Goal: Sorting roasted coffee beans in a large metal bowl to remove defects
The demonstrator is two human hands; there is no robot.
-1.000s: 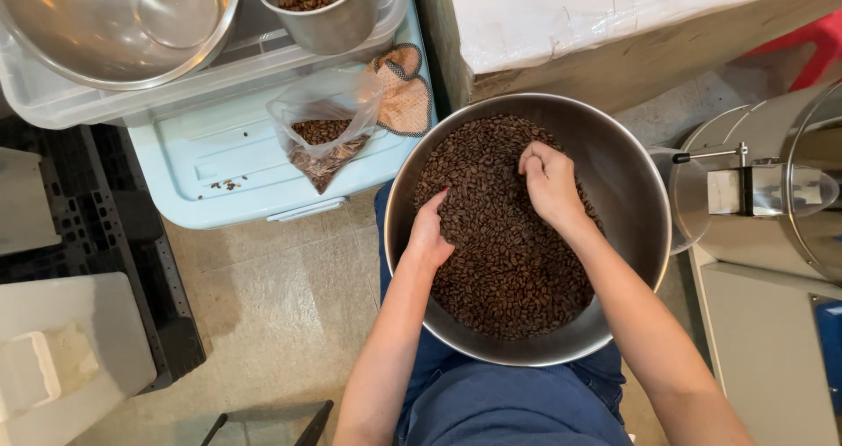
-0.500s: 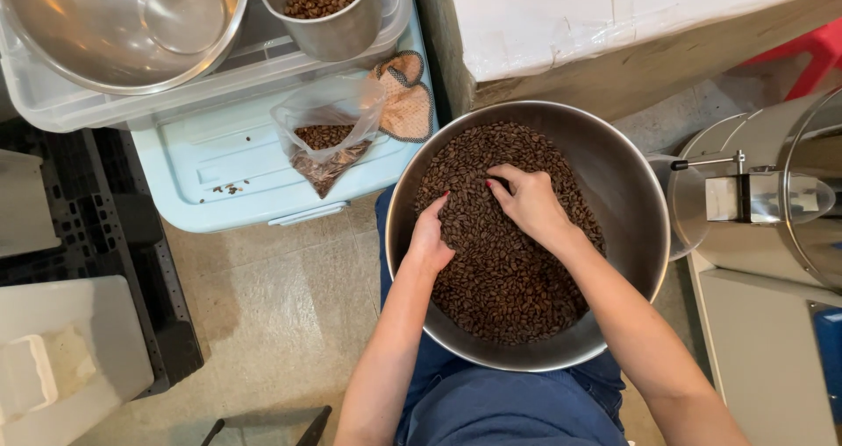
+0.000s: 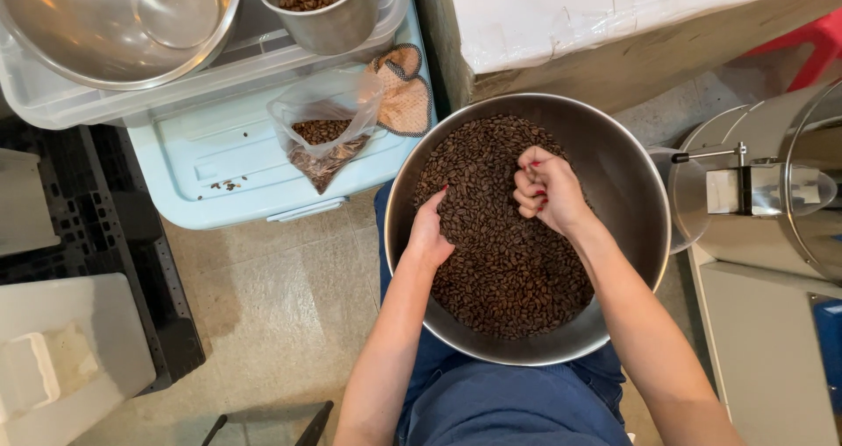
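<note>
Big bowl: a wide steel bowl (image 3: pixel 631 192) rests on the person's lap, over blue trousers (image 3: pixel 509 406), just below the edge of the desk.
Bowl contents: dark roasted coffee beans (image 3: pixel 500 271) cover the bottom and pile toward the left and far side; the right inner wall is bare metal.
Left hand: the left hand (image 3: pixel 428 233) lies in the bowl at its left side, fingers loosely spread and pressed into the beans, gripping nothing that shows.
Right hand: the right hand (image 3: pixel 545 190) is raised a little above the beans near the middle, fingers curled into a loose fist with the red nails showing; whether it grips any beans I cannot tell.
Plastic bag: a clear bag (image 3: pixel 323 130) lies open on a pale blue bin lid (image 3: pixel 219 174), left of the bowl, with a small heap of beans inside; a few loose beans lie on the lid nearby.
Steel cup: a round steel cup (image 3: pixel 329 21) stands at the top, filled with beans.
Second bowl: a steel bowl (image 3: pixel 105 25) with no beans in it sits in a clear plastic tub (image 3: pixel 53 99), beside the cup.
Cloth: a small patterned cloth (image 3: pixel 403 91) lies by the bag.
Desk: a desk (image 3: pixel 614 16) covered in white film stands beyond the bowl.
Right side: a steel machine (image 3: pixel 772 192) stands close beside the bowl.
</note>
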